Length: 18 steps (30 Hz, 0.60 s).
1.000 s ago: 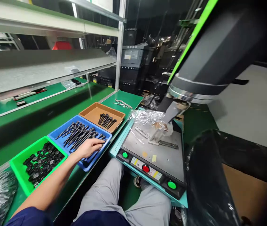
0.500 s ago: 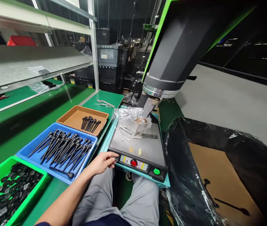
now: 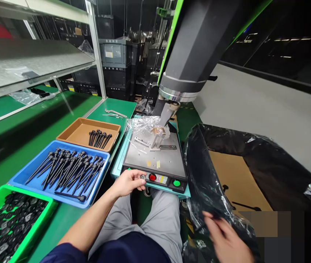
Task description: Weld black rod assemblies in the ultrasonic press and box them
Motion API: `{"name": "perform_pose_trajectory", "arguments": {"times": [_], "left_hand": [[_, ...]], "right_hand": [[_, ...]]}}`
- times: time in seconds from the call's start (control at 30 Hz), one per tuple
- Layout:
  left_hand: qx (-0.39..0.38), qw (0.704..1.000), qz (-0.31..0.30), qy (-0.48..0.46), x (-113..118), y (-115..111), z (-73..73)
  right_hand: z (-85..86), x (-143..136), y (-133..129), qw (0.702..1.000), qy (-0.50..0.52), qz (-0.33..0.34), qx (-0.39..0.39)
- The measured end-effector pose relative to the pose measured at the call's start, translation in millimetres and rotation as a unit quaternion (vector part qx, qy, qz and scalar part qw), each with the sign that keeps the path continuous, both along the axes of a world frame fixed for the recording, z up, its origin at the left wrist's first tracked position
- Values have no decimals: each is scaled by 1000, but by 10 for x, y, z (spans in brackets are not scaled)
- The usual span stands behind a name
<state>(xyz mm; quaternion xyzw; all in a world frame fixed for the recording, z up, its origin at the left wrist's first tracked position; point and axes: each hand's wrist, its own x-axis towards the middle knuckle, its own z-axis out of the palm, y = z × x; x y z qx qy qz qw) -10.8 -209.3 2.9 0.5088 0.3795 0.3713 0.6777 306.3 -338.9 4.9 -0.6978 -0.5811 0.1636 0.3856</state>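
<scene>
right hand (image 3: 226, 239) blurred (fingers indistinct)

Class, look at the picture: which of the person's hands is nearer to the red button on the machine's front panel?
Left. The left hand rests at the panel just beside the red button; the right hand is lower, at the black bag.

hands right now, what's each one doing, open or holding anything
Left hand: fingers curled at the machine's control panel, holding nothing that shows.
Right hand: blurred, open, on the black plastic bag, nothing gripped.
</scene>
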Motion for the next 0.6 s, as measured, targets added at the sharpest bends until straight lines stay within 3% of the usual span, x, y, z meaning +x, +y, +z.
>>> {"name": "perform_pose_trajectory", "arguments": {"times": [0.13,0.23,0.43,0.6], "left_hand": [[71,997,12,-3,16,-91,113],[110,993,33,4,-15,-141,161],[94,995,10,13,-45,-152,153],[0,999,-17,-32,-12,-120,101]], "right_hand": [[-58,-734,532,977,77,198,-16],[-65,-1127,721,955,94,281,-23],[-69,-1266,812,950,83,298,44],[-60,-1230,828,942,143,300,-43]]}}
